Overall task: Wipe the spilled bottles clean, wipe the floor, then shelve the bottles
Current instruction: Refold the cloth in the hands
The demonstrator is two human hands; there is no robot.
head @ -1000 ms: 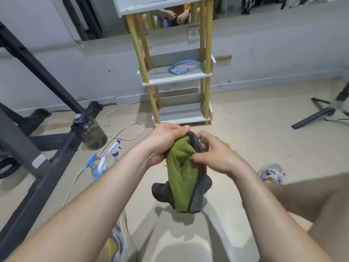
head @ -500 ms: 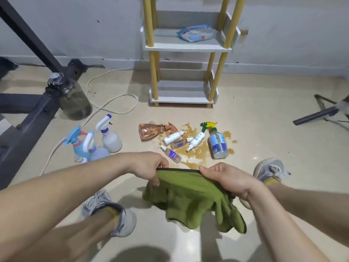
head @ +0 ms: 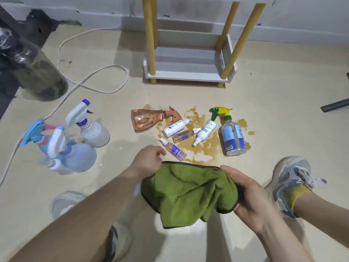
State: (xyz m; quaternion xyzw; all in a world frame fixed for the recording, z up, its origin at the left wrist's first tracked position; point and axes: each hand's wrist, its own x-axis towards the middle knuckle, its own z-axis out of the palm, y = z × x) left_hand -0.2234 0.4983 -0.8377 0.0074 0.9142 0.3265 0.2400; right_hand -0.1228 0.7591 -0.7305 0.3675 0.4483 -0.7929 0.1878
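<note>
On the floor [head: 273, 110] in front of the shelf [head: 188, 77], six bottles are seen lying on their sides in a brown puddle [head: 204, 148]. They are a pink spray bottle [head: 145, 120], a big clear bottle [head: 233, 138] with a yellow and green trigger [head: 220, 110], and four small bottles [head: 186, 135] between them. Of these, the purple-labelled bottle [head: 174, 150] lies nearest to the hands. As far as can be judged, nothing has been wiped yet.

A green cloth [head: 188, 190] is held above the floor, just beside the near edge of the puddle. Its upper hem is pinched by the left hand [head: 149, 163], and its bunched end is clasped by the right hand [head: 251, 197], with the thumb on top.

Several risks can be expected:
- The bottles are probably wet and sticky, so one could slip out when it is lifted with one hand only.
- The small ones are round and could be rolled away if they are brushed by the hanging cloth.
- If the cloth is dragged through the puddle first, it will be soaked, and the bottles will be smeared instead of cleaned.
- The right shoe [head: 290, 182] is placed near the puddle, so the liquid could be stepped in and spread.
- A bottle shelved while damp would stain the shelf.
</note>
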